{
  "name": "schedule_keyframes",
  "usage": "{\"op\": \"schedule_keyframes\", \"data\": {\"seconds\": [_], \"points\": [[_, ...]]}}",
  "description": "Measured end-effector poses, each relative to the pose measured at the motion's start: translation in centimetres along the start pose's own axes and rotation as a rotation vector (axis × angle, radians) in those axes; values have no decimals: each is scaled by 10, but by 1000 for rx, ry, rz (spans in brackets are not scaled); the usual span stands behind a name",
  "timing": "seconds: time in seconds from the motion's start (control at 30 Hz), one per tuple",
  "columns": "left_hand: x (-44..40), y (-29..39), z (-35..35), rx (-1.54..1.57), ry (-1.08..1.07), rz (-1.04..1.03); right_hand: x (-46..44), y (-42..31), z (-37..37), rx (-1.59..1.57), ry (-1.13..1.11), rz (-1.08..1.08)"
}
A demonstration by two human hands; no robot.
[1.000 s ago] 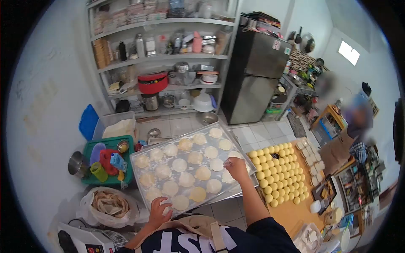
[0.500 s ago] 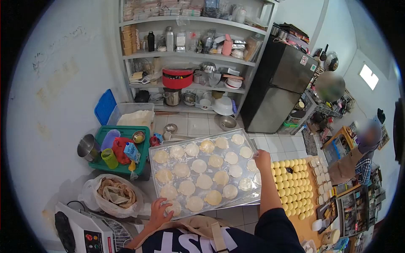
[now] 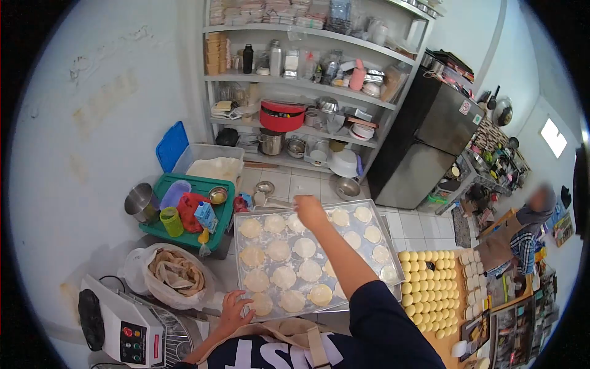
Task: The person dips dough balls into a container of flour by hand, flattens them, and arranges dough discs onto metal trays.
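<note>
Left hand (image 3: 233, 312): at near-left corner of tray, fingers spread apart, fingertips just beside a pale round; firm hold or light touch, cannot tell.
Right hand (image 3: 310, 212): above far edge of tray, arm reaching across; fingers bunched and curled, clamped on something or not, cannot tell (small, blurred).
Tray (image 3: 267, 264): flat metal, directly in front of body, another metal edge showing beneath at right.
Pale rounds (image 3: 284, 277): flat, in rows across tray, some partly hidden by right forearm.
Yellow balls (image 3: 427, 286): in close rows on wooden table (image 3: 445, 344), right of tray.
Green tray (image 3: 166, 224): left of tray, holding blue-white carton (image 3: 206, 215) and yellow-green cup (image 3: 172, 222).
Co-worker (image 3: 501, 246): in brown apron, beyond table, well apart.
</note>
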State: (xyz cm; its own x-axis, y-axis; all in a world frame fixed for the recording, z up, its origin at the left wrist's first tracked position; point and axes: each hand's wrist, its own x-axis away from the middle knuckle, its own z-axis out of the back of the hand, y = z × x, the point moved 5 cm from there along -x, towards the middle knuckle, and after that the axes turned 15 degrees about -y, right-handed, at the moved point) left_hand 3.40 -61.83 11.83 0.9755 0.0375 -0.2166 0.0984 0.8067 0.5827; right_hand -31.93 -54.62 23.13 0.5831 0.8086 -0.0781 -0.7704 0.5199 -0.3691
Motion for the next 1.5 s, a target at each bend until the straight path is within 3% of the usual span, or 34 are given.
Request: {"op": "schedule_keyframes", "data": {"seconds": [0.17, 0.4, 0.57, 0.77, 0.9, 0.97, 1.07, 1.17, 1.5], "points": [[11, -3, 6, -49, 41, 60, -42, -63, -38, 10, -97, 125], [20, -8, 8, 34, 17, 124, -56, -96, -40, -3, -201, 61], [19, -10, 9, 17, 6, 122, -60, -41, -40, -13, -82, 66], [9, -9, 6, 33, 8, 57, -31, 69, -6, 208, -154, -220], [5, -12, 4, 8, -1, 39, -3, 145, 39, 312, -84, -377], [4, -13, 4, 12, -13, 38, 15, 163, 71, 337, -69, -477], [1, -11, 5, 6, -30, 23, 37, 181, 105, 306, 144, -542], [0, -12, 3, -9, -40, 8, 53, 190, 124, 307, 191, -534], [-15, 10, -1, 26, -109, -75, 116, 236, 124, 342, 55, -670]]}}
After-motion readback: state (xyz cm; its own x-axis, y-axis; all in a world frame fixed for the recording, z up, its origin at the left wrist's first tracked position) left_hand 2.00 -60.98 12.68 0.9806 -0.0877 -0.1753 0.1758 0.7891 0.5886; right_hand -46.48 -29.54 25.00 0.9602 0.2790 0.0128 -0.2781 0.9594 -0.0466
